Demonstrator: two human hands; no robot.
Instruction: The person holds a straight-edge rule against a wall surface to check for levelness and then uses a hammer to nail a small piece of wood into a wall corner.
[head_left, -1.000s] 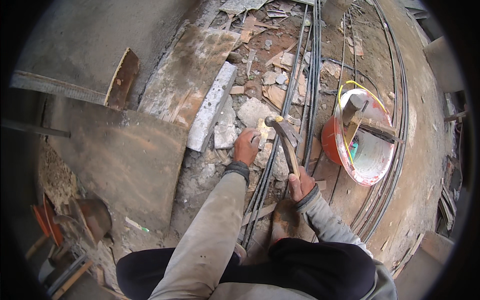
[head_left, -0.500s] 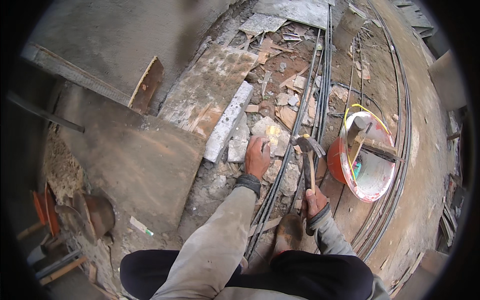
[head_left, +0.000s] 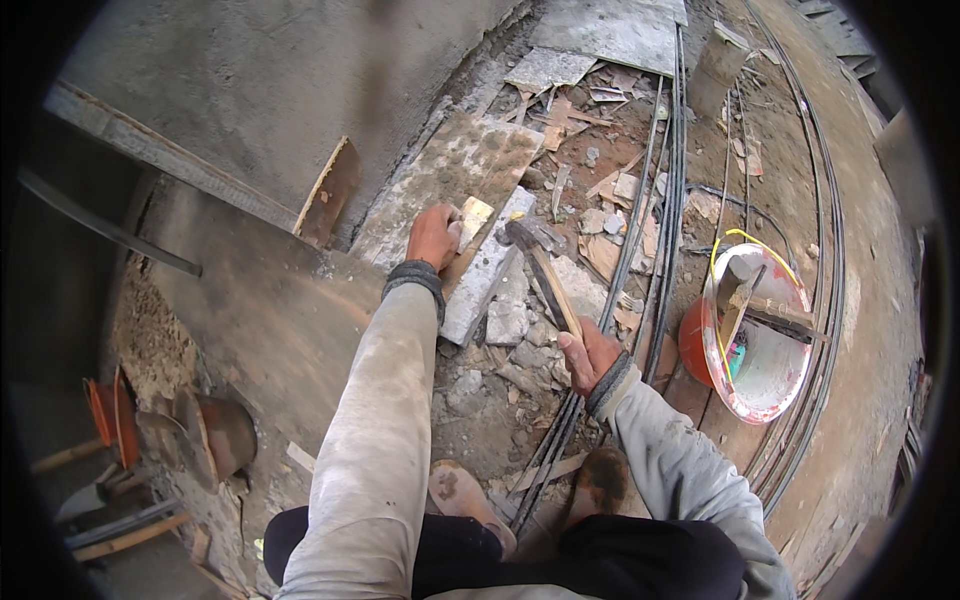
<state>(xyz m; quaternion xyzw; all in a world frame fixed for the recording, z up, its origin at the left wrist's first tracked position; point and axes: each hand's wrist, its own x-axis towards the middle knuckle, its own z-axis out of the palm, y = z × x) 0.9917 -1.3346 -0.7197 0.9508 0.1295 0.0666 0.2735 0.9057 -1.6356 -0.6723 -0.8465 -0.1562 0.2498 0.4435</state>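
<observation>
My right hand (head_left: 592,357) is closed around the wooden handle of a claw hammer (head_left: 550,285). The hammer's head is over the long pale concrete block (head_left: 487,270), by its far end; whether they touch I cannot tell. My left hand (head_left: 435,237) is closed at the edge of a small flat yellow-and-white piece (head_left: 475,215), whose exact kind I cannot make out. That piece is beside the block, over the mortar-stained board (head_left: 455,160). Part of it is hidden by my fingers. Broken stones (head_left: 508,318) lie along the block's right side.
Black cables or rods (head_left: 655,220) run over the rubble to the right. A red-and-white bucket (head_left: 755,370) with a yellow handle holds tools and wood. At far left lie orange-bladed tools (head_left: 120,420) and metal pans (head_left: 218,440). An upright board (head_left: 328,195) stands beside the concrete surface.
My left hand has moved left from the rubble to beyond the block, with the yellow-and-white piece. My right hand has raised the hammer forward and left, over the block. The view has shifted slightly.
</observation>
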